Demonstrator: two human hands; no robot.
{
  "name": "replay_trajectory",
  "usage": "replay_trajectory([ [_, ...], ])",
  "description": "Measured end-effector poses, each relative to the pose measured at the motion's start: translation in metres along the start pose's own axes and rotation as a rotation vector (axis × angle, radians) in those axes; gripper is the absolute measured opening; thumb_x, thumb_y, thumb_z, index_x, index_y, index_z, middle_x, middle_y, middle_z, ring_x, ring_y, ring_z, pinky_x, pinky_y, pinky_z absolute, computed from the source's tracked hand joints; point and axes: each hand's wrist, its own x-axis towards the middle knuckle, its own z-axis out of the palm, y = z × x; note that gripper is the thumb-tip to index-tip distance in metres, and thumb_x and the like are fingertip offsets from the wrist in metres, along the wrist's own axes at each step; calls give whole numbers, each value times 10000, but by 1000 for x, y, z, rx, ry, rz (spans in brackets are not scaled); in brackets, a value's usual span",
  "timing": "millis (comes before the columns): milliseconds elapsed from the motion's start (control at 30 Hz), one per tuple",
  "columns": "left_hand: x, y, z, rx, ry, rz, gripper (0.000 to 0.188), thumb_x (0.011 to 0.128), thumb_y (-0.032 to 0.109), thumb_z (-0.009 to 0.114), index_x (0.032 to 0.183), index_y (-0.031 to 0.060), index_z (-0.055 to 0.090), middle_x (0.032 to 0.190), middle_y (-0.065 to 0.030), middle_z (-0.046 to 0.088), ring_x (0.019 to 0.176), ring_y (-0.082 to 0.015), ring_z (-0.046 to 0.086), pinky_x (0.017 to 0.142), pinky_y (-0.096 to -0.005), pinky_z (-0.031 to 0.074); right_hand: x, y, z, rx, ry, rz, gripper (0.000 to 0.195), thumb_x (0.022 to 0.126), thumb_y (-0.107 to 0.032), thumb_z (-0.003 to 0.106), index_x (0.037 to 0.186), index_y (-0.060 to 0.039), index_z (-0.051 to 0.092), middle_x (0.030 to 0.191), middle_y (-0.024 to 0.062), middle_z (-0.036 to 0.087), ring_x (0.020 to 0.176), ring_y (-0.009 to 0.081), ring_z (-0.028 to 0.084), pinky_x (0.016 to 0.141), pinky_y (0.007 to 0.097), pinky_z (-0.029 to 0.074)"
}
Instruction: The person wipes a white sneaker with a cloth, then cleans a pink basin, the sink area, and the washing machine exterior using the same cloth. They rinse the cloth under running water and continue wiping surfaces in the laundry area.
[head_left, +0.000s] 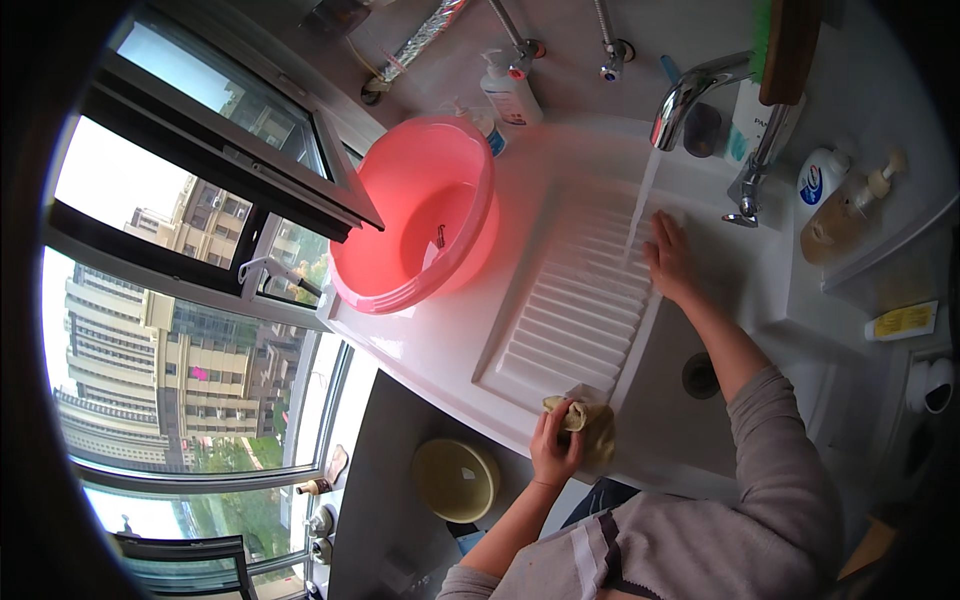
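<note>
Water runs from the chrome faucet onto the upper end of the ribbed washboard moulded into the white laundry sink. Flat and with nothing in it, my right hand rests at the washboard's upper right edge, just right of the stream. My left hand grips a bunched olive-yellow cloth at the washboard's lower end; part of the cloth hangs over into the basin.
A pink plastic tub stands tilted on the counter by the open window sash. Pump bottles line the wall. A wooden brush is above the faucet. A yellowish bowl sits lower down, beyond the counter's edge.
</note>
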Motion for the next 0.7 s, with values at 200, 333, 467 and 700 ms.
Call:
replay_trajectory([
  [200, 0, 8, -3, -29, -12, -42, 389, 760, 63, 627, 1145, 49, 582, 923, -160, 615, 869, -349, 606, 772, -380, 485, 67, -41, 26, -48, -263, -74, 602, 870, -327, 557, 1304, 67, 422, 1371, 232, 403, 1299, 374, 348, 1103, 471, 258],
  [333, -6, 0, -1, 11, 33, -18, 415, 756, 90, 634, 1168, 88, 582, 906, -142, 597, 814, -344, 607, 716, -387, 501, 72, -117, 68, 98, -312, -213, 623, 839, -319, 559, 1276, 107, 428, 1336, 268, 411, 1260, 410, 369, 1117, 472, 235],
  [467, -6, 4, -1, -4, 10, -81, 403, 754, 65, 631, 1152, 44, 578, 915, -166, 608, 862, -356, 599, 757, -387, 483, 29, -189, 88, -83, -288, -102, 643, 851, -292, 502, 1275, 177, 392, 1386, 328, 339, 1331, 422, 289, 1141, 484, 184],
  [700, -18, -4, -1, -38, 197, 28, 376, 735, 29, 598, 1106, 27, 537, 958, -174, 573, 856, -353, 569, 775, -384, 464, -58, -249, 34, 91, -533, -427, 682, 880, -381, 493, 1356, 87, 356, 1449, 288, 289, 1380, 380, 237, 1150, 489, 143],
])
